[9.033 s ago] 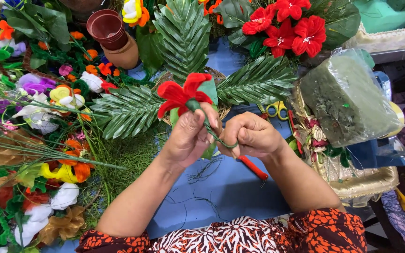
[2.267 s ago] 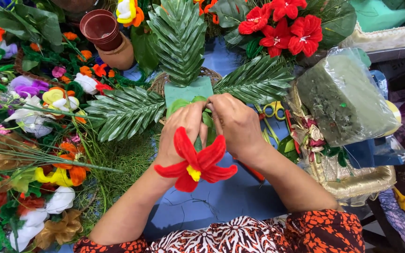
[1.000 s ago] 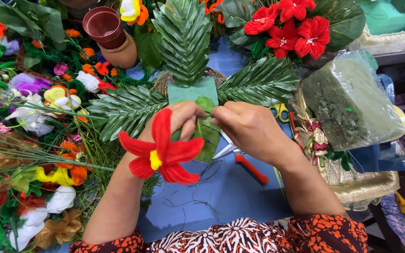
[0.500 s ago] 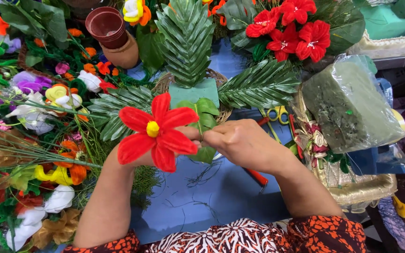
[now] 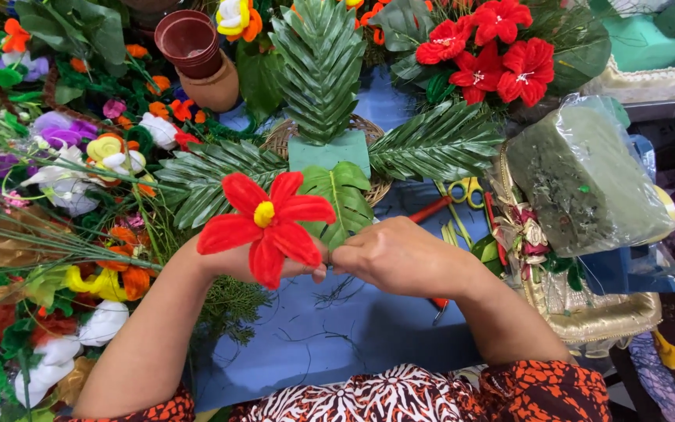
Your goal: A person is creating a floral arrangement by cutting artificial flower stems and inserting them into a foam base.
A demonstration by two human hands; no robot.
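My left hand (image 5: 232, 262) holds a red artificial flower (image 5: 267, 223) with a yellow centre, its bloom facing up at me and hiding most of the fingers. My right hand (image 5: 396, 254) is closed just right of it, fingertips pinching at the flower's stem where the two hands meet. Green fabric leaves (image 5: 341, 199) stick up behind the hands. Just beyond stands a green foam block (image 5: 330, 152) in a wicker basket (image 5: 279, 141), with three palm fronds (image 5: 322, 66) fanned out of it.
Artificial flowers and greenery (image 5: 64, 195) crowd the left side. Stacked brown pots (image 5: 197, 55) stand at the back. A red flower bunch (image 5: 486, 51) lies at back right, a wrapped foam brick (image 5: 583, 184) on a gold tray at right. Scissors (image 5: 462, 191) and red-handled pliers (image 5: 435, 211) lie on the blue cloth (image 5: 337, 344).
The flower moved up and right in my left hand and its bloom now faces me squarely. My right hand shifted slightly down and stays at the stem.
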